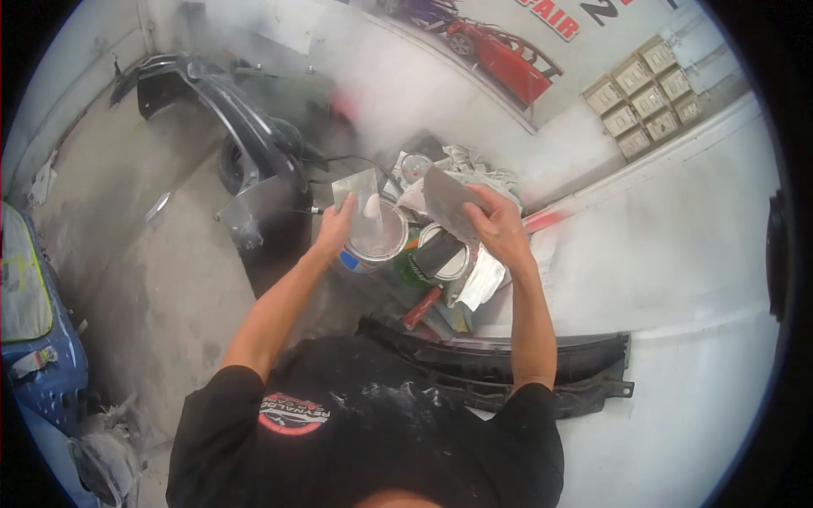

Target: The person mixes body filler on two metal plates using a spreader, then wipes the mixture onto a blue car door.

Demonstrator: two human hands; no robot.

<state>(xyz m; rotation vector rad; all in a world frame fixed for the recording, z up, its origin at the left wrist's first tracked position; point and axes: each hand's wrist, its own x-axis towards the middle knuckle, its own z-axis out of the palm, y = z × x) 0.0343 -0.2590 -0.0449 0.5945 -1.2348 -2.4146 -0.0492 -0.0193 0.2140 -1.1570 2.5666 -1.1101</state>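
My left hand [334, 222] grips a light metal spreader [356, 188] with pale paste on it, held over an open can [383, 245] with a blue label. My right hand [495, 220] holds a darker grey flat spreader [445, 190], tilted, with pale paste along its edge. Below the right hand are a green container [411, 269] and a white-lidded can [453, 264] with a dark object across it. Crumpled cloths [487, 175] and a small round tin [415, 168] lie behind the spreaders.
A black car panel [216, 110] and tyre [233, 165] stand ahead-left. A blue car panel [51, 372] is at far left. A long black plastic trim [584, 372] lies at lower right beside a white surface [660, 254]. A red tool [422, 309] lies below the cans.
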